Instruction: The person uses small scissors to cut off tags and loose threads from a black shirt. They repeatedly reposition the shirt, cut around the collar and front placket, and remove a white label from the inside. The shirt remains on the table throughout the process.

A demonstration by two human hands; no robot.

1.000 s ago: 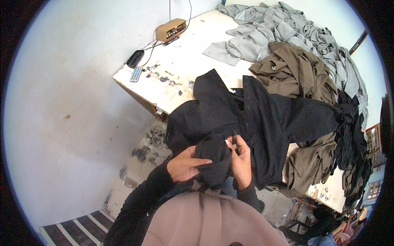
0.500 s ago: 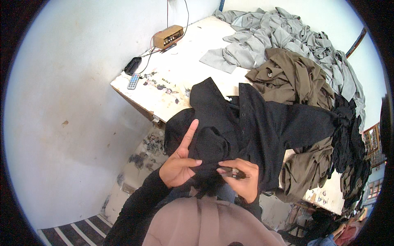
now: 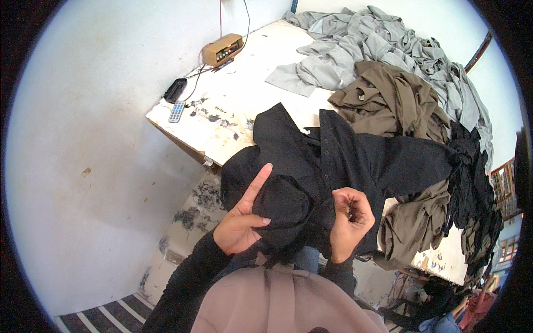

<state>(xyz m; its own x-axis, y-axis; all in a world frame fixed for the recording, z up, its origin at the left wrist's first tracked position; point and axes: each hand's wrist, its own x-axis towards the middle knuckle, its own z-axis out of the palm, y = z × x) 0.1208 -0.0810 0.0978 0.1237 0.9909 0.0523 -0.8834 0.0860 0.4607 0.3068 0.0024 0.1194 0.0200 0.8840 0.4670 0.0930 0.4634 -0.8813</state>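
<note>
Tabletop (image 3: 264, 50) partly covered by black garment (image 3: 352, 158), spread across near edge, lower part overhanging toward body. Left hand (image 3: 236, 228) placed at garment's lower left: index finger stretched forward, thumb splayed apart from it and pointed right over cloth; other fingers hidden, so whether cloth is gripped cannot be told. Right hand (image 3: 351, 225) held over garment's right part, upright, fingers curled together around small dark item (image 3: 351, 210), mostly concealed.

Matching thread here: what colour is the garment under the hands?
The garment is plain black, clearest in the head view.
</note>
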